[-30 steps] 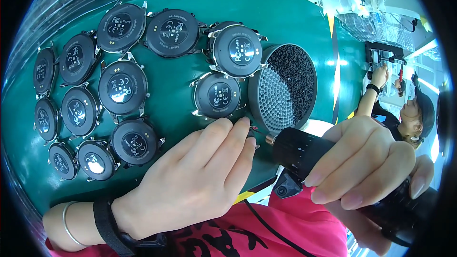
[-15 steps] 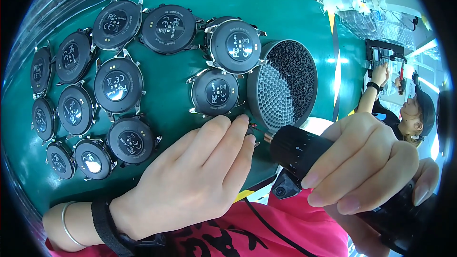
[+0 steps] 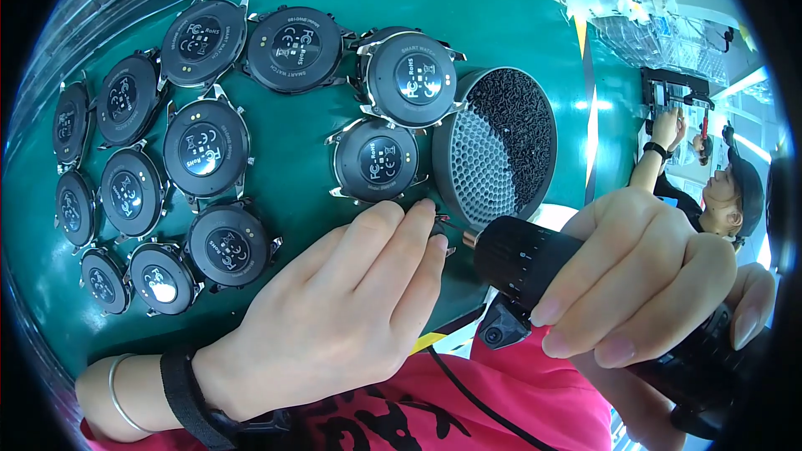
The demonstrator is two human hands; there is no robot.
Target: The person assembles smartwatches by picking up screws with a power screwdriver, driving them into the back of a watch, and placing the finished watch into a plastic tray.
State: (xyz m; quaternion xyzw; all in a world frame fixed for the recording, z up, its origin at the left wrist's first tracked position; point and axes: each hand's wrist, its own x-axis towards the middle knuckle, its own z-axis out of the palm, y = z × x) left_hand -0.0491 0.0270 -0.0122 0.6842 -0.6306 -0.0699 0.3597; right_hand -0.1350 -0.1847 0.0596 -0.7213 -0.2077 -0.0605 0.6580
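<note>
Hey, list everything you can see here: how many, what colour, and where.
Watch bodies: at least twelve, dark with metal lugs, left to centre
Partly hidden piece: one, dark, centre
Dish: one, grey, right of the watches
Tiny screw-like bits: many, black, in the dish
Cylindrical tool: one, black, lower right
Small camera: one, black, below the tool
Table: one, green, under everything
Co-worker: one, dark cap, far right
Wristband: one, black, left wrist
Left hand: one, bare, over the hidden piece
Right hand: one, bare, gripping the tool
</note>
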